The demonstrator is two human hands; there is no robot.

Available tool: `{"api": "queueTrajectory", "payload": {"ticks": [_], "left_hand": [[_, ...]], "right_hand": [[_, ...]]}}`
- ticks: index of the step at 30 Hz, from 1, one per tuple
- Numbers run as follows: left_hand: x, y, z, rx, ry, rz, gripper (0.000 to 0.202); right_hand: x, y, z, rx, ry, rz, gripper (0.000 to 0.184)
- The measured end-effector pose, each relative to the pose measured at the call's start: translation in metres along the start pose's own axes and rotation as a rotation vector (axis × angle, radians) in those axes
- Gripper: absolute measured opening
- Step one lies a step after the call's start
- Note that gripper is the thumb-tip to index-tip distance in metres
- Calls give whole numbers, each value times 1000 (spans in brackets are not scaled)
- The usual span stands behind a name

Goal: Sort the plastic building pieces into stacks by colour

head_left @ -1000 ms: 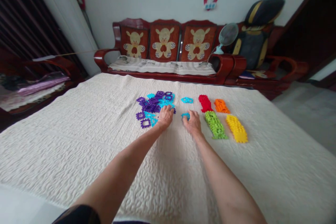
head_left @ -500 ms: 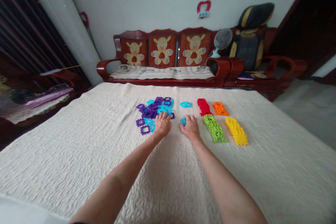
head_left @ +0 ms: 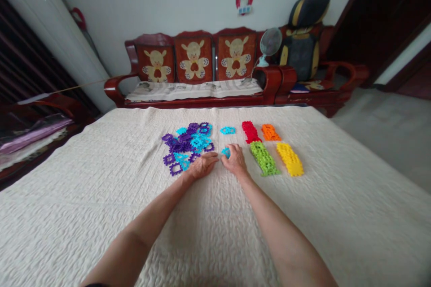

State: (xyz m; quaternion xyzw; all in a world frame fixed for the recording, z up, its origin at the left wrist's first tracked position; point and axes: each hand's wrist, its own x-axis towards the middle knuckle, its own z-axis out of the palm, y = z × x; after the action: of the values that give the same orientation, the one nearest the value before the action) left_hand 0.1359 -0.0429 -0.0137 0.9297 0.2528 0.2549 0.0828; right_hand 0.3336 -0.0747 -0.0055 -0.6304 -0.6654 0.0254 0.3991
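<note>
My right hand [head_left: 235, 161] rests on the quilted cover with its thumb and fingers around a light blue plastic building piece [head_left: 226, 152]. Just left of it, my left hand [head_left: 203, 165] lies low with fingers stretched toward the right hand; nothing shows in it. Beyond my left hand is a mixed heap of notched purple pieces [head_left: 181, 144] and light blue pieces [head_left: 201, 142], some with open square or triangular middles. A separate light blue piece [head_left: 228, 130] lies farther back, beyond the right hand.
To the right stand sorted groups: red pieces [head_left: 251, 132], orange pieces [head_left: 270, 132], green pieces [head_left: 264, 159] and yellow pieces [head_left: 290, 160]. Past the table's cream quilted cover [head_left: 101, 166] are a wooden sofa [head_left: 269, 85] with bear cushions and a small fan [head_left: 270, 41].
My left hand has drawn back from the heap, toward me, and turned its fingers rightward. The right hand stays at the light blue piece. The whole view has shifted slightly.
</note>
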Motion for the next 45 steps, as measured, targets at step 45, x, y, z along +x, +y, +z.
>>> {"api": "queueTrajectory", "payload": {"ticks": [45], "left_hand": [[25,-13,-13,-235,219,-219,24]], "right_hand": [[124,19,44,-322,-203,142,31]]}}
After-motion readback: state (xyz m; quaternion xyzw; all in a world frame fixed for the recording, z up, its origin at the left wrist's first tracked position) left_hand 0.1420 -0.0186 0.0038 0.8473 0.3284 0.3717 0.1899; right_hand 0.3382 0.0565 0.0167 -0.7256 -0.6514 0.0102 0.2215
